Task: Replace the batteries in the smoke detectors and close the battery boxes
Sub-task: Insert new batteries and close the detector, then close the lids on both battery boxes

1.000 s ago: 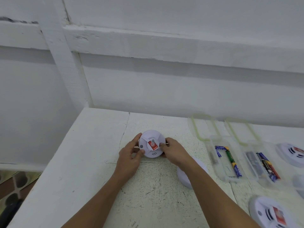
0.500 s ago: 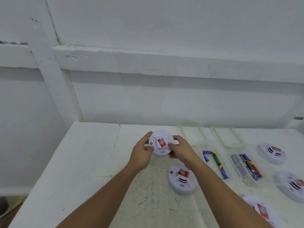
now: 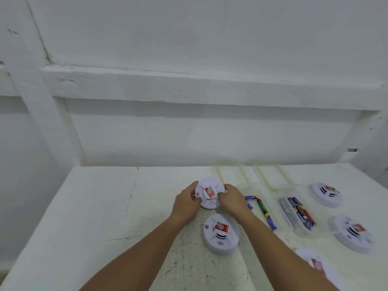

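Note:
A round white smoke detector with a red label is tilted up off the white table, held between both hands. My left hand grips its left rim with the thumb on its face. My right hand grips its right rim. A second detector lies flat just below them. Two clear battery boxes stand open to the right: the nearer battery box holds several blue and green batteries, the farther battery box holds several grey, black and red ones.
Three more smoke detectors lie at the right: one far detector, one middle detector, and a near detector partly behind my right forearm. The boxes' lids lie open toward the white wall. The table's left edge drops off.
The view has swung right and pulled back, bringing more detectors and both boxes into sight. Both hands keep holding the same detector, now tilted up a little more.

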